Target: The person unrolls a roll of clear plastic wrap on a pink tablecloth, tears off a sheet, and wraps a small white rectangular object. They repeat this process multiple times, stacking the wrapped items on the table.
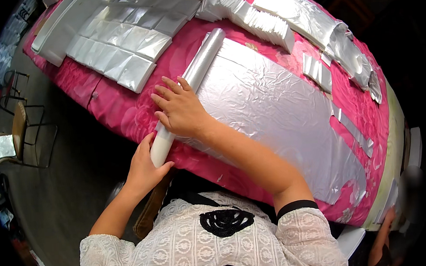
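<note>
A roll of silver film (206, 61) lies slantwise on a table with a pink flowered cloth. From it a wide, wrinkled sheet of the film (266, 104) stretches to the right across the cloth. My left hand (146, 164) is closed around the roll's near end, where a whitish tube end sticks out, thumb on the right side. My right hand (180, 107) rests flat over the roll a little farther up, its fingers stretched out and slightly apart. The part of the roll beneath it is hidden.
Rows of flat silver packets (125, 40) cover the far left. A long row of folded packets (249, 15) and a crumpled film sheet (309, 18) lie at the far right, with a smaller stack (317, 73) nearer. Chairs (20, 130) stand left; another person's arm (381, 237) shows lower right.
</note>
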`<state>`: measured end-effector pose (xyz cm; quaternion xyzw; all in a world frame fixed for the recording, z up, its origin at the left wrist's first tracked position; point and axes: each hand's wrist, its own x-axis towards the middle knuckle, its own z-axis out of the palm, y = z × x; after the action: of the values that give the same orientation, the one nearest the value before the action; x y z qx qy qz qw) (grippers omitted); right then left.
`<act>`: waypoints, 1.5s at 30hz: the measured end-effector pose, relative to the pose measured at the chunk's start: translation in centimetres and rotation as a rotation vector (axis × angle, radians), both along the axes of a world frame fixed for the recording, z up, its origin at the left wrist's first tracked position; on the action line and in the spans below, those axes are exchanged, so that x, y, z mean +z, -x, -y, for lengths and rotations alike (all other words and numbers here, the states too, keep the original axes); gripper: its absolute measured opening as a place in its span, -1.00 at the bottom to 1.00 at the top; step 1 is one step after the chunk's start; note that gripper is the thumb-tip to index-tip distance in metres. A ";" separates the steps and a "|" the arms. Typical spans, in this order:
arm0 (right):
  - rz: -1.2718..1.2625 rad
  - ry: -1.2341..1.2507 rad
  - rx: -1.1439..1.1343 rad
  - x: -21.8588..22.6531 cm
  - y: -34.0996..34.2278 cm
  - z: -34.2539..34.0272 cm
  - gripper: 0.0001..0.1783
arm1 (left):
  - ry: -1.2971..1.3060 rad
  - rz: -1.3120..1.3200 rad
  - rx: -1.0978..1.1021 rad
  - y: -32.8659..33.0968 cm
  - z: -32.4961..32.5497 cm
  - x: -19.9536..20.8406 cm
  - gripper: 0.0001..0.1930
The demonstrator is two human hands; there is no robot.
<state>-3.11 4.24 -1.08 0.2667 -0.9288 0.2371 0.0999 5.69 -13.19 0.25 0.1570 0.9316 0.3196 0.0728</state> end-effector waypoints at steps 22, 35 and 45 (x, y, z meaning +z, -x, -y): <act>0.562 1.858 -0.348 4.8 -8.1 -8.6 -0.30 | -0.909 1.259 -0.328 -1.4 -7.8 2.0 -0.34; 0.408 1.627 -0.617 0.4 -10.7 -7.8 -0.52 | -0.701 1.031 -0.155 -1.9 -10.8 -0.4 -0.27; 0.255 1.720 -0.811 -1.8 -6.4 -22.6 -0.50 | -0.517 1.420 -0.229 -2.5 -6.4 -0.5 -0.28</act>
<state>3.34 26.86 -2.87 -0.2676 -0.4625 0.8122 0.2340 8.23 -6.76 -0.27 0.0217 0.5348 0.5420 0.6478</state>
